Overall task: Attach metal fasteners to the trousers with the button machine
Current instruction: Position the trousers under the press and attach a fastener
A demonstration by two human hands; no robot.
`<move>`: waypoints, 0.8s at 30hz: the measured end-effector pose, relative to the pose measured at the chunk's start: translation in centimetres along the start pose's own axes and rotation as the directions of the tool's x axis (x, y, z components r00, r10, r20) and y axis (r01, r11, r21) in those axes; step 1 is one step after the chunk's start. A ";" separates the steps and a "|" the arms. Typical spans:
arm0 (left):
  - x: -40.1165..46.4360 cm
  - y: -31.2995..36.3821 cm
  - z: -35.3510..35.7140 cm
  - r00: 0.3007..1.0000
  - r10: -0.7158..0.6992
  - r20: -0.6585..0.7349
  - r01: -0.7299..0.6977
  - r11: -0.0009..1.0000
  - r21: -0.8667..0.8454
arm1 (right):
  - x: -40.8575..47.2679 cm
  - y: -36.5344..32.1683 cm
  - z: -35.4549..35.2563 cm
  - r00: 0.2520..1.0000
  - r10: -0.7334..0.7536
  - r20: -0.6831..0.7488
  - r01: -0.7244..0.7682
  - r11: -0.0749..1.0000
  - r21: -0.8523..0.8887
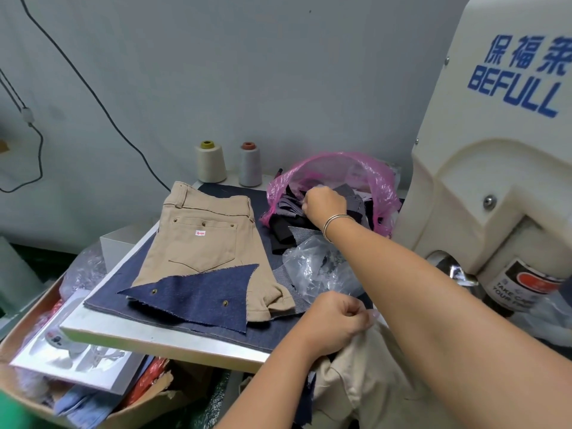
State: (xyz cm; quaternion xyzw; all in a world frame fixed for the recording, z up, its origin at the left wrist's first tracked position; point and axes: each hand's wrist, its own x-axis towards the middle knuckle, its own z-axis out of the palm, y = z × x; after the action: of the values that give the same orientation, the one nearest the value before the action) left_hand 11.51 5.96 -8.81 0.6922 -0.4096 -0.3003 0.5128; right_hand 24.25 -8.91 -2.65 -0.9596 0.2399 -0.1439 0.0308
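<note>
- The right hand (325,205), a metal bangle (335,226) on its wrist, reaches to the centre right of the frame into a pink plastic bag (376,178); its fingers are curled in among dark fabric scraps (286,205), but whether they actually pinch one cannot be told.
- The left hand (337,320), at lower centre, is closed in a fist, pinching a fold of beige cloth (368,388) that bunches down to the bottom edge of the frame; this looks like a trouser piece.
- A pair of beige trousers (213,239) lies flat at centre left, back pocket up, with small metal rivets at the pocket corners and a small white label on the pocket.
- A triangular piece of dark blue denim (201,295) lies over the lower part of those trousers and carries two metal fasteners.
- Both lie on a larger sheet of denim (130,274) spread over a white table (154,335).
- A crumpled clear plastic bag (312,267) sits between the two hands.
- The cream button machine (483,168), marked BEFULL in blue, fills the right side of the frame.
- Two thread cones (212,162) stand against the wall at upper centre.
- A cardboard box (148,400) with papers and packets sits at lower left, partly under the table.
</note>
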 end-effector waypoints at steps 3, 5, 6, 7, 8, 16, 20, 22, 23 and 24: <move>0.1 -0.1 0.1 1.000 -0.008 -0.011 0.008 1.000 -0.022 | 0.2 0.1 -1.5 0.970 0.206 -0.131 -0.108 0.843 0.528; 0.1 -0.2 0.2 1.000 -0.015 -0.006 0.015 0.999 -0.044 | -0.1 0.0 -2.9 0.933 0.302 -0.197 -0.065 0.679 0.732; 0.1 -0.2 0.2 1.000 -0.015 -0.005 0.015 0.999 -0.044 | -0.3 -0.1 -3.4 0.916 0.342 -0.209 -0.052 0.619 0.784; 0.0 -0.1 0.3 1.000 -0.013 -0.007 0.013 0.999 -0.037 | -0.5 -0.2 -3.8 0.907 0.375 -0.192 -0.065 0.573 0.817; 0.0 0.0 0.3 1.000 -0.011 -0.012 0.010 0.999 -0.030 | -0.7 -0.2 -4.0 0.908 0.392 -0.150 -0.096 0.542 0.835; -0.2 0.3 0.5 0.999 0.014 -0.050 -0.014 1.000 -0.008 | -1.6 1.3 -3.9 0.895 0.336 -0.292 -0.092 0.781 0.618; -0.1 0.2 0.5 1.000 0.001 -0.030 -0.001 1.000 -0.002 | -0.3 1.3 -4.1 0.933 0.274 -0.232 -0.140 0.873 0.467; -0.2 0.3 0.4 1.000 -0.007 -0.028 0.007 1.000 -0.003 | 0.5 1.4 -4.3 0.943 0.309 -0.124 -0.205 0.833 0.514; -0.2 0.4 0.4 1.000 -0.009 -0.026 0.009 1.000 0.000 | 0.8 1.4 -4.5 0.932 0.354 -0.073 -0.249 0.775 0.581; -0.2 0.5 0.3 1.000 -0.012 -0.024 0.012 1.000 0.001 | 1.2 1.5 -4.7 0.912 0.408 -0.047 -0.281 0.703 0.653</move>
State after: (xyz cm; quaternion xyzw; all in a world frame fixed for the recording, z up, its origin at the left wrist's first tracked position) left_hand 11.00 5.94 -8.44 0.6983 -0.3993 -0.2949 0.5157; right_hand 23.18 -10.74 1.95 -0.8120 0.3546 -0.2975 0.3555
